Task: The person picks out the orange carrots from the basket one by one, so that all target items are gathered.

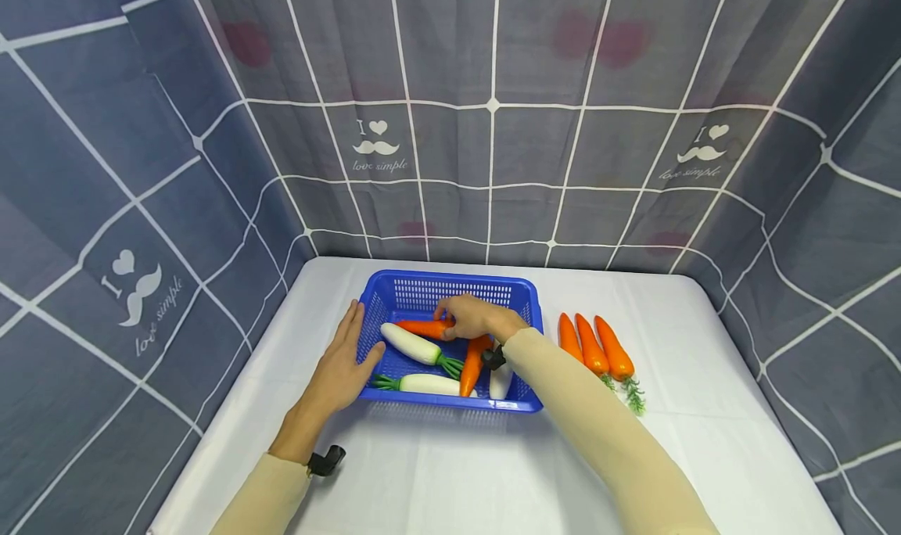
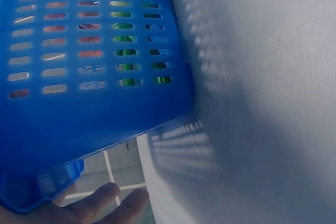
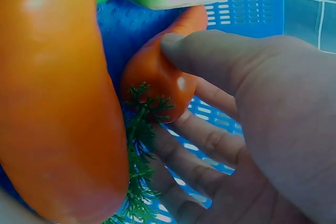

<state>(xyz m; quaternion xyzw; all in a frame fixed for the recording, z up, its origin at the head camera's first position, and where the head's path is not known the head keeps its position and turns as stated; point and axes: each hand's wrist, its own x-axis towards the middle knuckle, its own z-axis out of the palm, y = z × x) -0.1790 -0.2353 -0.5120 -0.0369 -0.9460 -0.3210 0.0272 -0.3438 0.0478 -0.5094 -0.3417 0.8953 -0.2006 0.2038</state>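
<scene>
Inside the blue plastic basket (image 1: 450, 275), my right hand (image 1: 477, 316) grips an orange carrot (image 1: 421, 328) near its leafy end. The right wrist view shows the thumb on top of this carrot (image 3: 157, 72) and fingers behind and under it, beside green leaves (image 3: 139, 156). My left hand (image 1: 341, 371) rests along the basket's left side, fingers straight and thumb over the rim. A second carrot (image 1: 473, 367) lies near the front. One white radish (image 1: 410, 343) slants across the middle, another (image 1: 429, 384) lies along the front wall, and a third white piece (image 1: 500, 381) is partly hidden by my right wrist.
To the right of the basket, three carrots (image 1: 592, 346) lie side by side on the white-covered table (image 1: 711, 378), partly behind my right forearm. Grey curtains with white grid lines (image 1: 450, 152) enclose the back and both sides.
</scene>
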